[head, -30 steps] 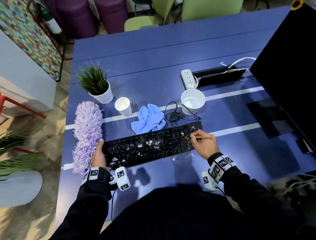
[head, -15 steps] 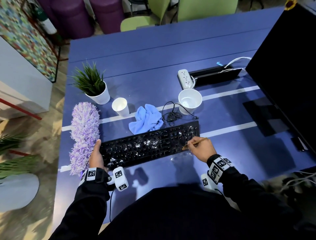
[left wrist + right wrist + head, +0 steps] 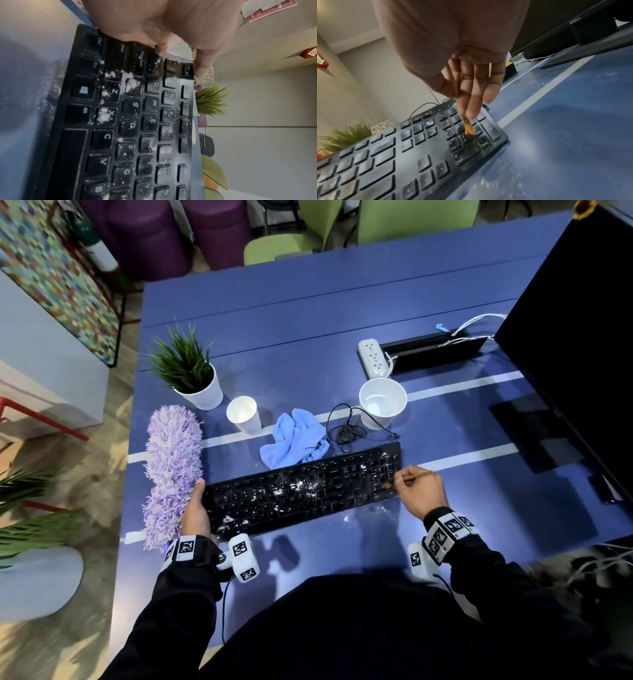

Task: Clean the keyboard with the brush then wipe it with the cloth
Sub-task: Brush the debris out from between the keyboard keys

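Observation:
A black keyboard dusted with white powder lies across the blue table. My left hand grips its left end, thumb along the far corner; up close, the left hand sits over the Ctrl and Shift keys of the keyboard. My right hand pinches a thin wooden brush at the keyboard's right end. In the right wrist view the right hand holds the brush with its orange bristles on the number pad of the keyboard. A crumpled blue cloth lies just behind the keyboard.
A purple fluffy duster lies left of the keyboard. Behind stand a potted plant, a paper cup, a white bowl, a coiled cable and a power strip. A black monitor fills the right side.
My right hand has stroked the brush over the number pad, first toward the near edge, then slightly back. My left hand has stayed on the keyboard's left end.

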Motion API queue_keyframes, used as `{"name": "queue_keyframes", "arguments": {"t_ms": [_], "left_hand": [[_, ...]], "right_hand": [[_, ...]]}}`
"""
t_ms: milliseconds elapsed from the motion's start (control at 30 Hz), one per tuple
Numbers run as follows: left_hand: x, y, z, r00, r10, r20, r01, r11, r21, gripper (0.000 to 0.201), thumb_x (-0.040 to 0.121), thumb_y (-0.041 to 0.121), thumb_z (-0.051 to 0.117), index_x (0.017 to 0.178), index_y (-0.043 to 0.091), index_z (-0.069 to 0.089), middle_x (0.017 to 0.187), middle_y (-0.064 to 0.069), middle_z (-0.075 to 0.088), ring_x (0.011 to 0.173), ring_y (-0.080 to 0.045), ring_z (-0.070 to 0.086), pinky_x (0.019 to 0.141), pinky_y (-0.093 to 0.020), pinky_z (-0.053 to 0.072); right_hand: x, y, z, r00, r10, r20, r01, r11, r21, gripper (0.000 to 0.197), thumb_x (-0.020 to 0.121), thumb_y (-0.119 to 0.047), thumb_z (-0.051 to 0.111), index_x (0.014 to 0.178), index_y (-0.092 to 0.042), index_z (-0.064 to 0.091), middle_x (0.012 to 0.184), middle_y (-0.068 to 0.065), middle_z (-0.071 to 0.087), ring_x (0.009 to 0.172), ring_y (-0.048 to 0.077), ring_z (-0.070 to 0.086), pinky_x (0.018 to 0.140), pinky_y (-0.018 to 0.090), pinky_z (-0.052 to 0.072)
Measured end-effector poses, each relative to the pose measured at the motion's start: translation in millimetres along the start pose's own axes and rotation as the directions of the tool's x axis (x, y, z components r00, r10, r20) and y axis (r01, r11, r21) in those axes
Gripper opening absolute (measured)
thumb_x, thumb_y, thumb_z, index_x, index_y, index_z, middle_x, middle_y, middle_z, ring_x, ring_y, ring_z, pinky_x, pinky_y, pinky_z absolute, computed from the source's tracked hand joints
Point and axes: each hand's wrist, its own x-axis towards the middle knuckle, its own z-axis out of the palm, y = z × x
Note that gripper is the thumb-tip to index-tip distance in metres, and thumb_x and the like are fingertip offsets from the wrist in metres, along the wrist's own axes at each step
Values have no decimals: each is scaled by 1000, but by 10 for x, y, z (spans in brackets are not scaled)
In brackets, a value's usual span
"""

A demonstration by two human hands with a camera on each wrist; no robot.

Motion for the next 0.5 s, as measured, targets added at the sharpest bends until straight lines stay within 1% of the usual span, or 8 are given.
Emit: {"name": "queue_keyframes", "arguments": {"t_ms": [100,167,200,267,333,433,467,500], "left_hand": [[-21,2,12,1000,15,6,-16,1000,5,79,62,64,73,122,14,66,115,-12,71,95,-30,71,82,-45,57],[-8,10,5,1000,19,-2,-19,1000,8,81,61,65,73,123,13,66,116,-12,70,95,-30,71,78,-41,56],[-4,12,5,1000,20,-4,-20,1000,8,81,60,65,73,122,13,66,116,-12,70,95,-30,71,78,-41,56],[-11,16,12,1000,24,1,-24,1000,-4,78,61,64,73,120,14,67,114,-12,71,94,-30,71,79,-43,56],[-21,14,31,1000,29,0,-29,999,-13,72,64,63,72,118,15,68,110,-11,72,90,-29,72,77,-42,57],[-15,11,24,998,51,-22,-51,998,-25,66,68,61,70,117,17,68,105,-8,74,84,-25,73,71,-36,56],[-8,11,23,998,53,-27,-54,998,-27,68,67,61,71,118,16,67,106,-8,74,84,-25,73,71,-36,56],[7,14,15,999,45,-29,-45,999,-26,73,64,62,73,120,16,67,108,-8,73,86,-26,73,72,-37,57]], "right_hand": [[-1,-17,-41,995,18,-93,-11,997,77,17,87,-20,58,70,-23,58,78,5,74,76,19,69,75,19,48],[-16,-22,-4,998,9,-69,-1,994,108,15,88,-20,58,73,-23,60,79,4,74,73,15,66,74,15,46],[-34,-27,42,1000,-26,-3,26,992,123,16,89,-20,59,73,-23,61,79,3,74,72,15,66,76,16,49],[-78,-40,137,986,-103,133,86,988,129,18,88,-25,61,70,-29,62,78,1,72,77,20,68,79,31,57],[-70,-61,134,988,-93,120,81,992,97,17,88,-28,60,71,-32,61,79,1,71,83,25,67,82,37,56],[4,-65,59,1000,3,-19,0,988,155,14,88,-25,60,74,-24,64,78,4,72,79,25,69,80,36,58],[5,-68,54,1000,-10,1,10,987,157,15,88,-26,60,74,-24,63,78,3,72,79,24,69,80,37,58],[-1,-60,77,996,-45,72,34,987,155,15,87,-28,61,73,-25,63,77,0,72,79,23,69,80,38,59]]}}
